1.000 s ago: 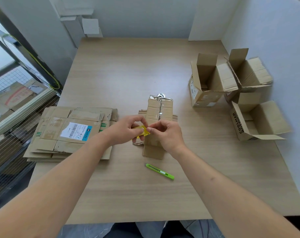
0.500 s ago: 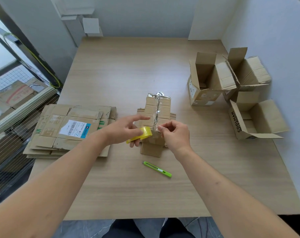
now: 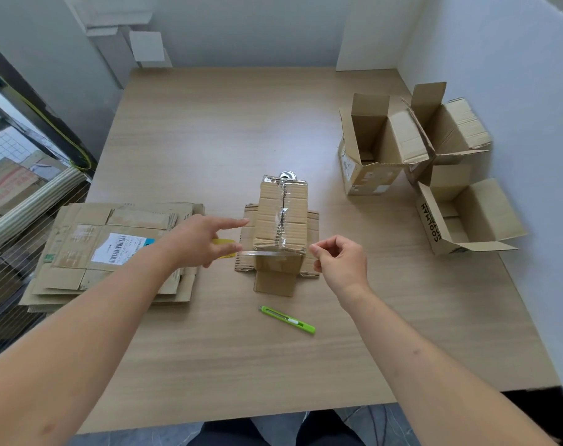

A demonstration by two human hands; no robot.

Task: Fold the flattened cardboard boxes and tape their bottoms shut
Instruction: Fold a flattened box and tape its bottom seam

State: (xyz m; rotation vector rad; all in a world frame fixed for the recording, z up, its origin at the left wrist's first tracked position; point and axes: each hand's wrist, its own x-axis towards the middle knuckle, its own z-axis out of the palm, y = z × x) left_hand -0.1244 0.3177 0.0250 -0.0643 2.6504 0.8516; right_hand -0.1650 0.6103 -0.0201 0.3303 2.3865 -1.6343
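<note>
A small cardboard box (image 3: pixel 281 217) stands upside down in the middle of the table, its bottom flaps closed with crinkled clear tape along the seam. My left hand (image 3: pixel 206 241) holds a yellow tape roll (image 3: pixel 224 248) to the box's left, index finger pointing out. My right hand (image 3: pixel 339 260) pinches the free end of a clear tape strip (image 3: pixel 275 253) that is stretched from the roll across the box's near edge.
A stack of flattened boxes (image 3: pixel 112 249) lies at the left. A green utility knife (image 3: pixel 288 319) lies in front of the box. Three folded open boxes (image 3: pixel 380 146) sit at the right by the wall. A round metal object (image 3: pixel 287 175) peeks out behind the box.
My hands have moved apart, drawing a length of tape out from the roll across the near side of the box. The left hand with the roll went left, the right hand right.
</note>
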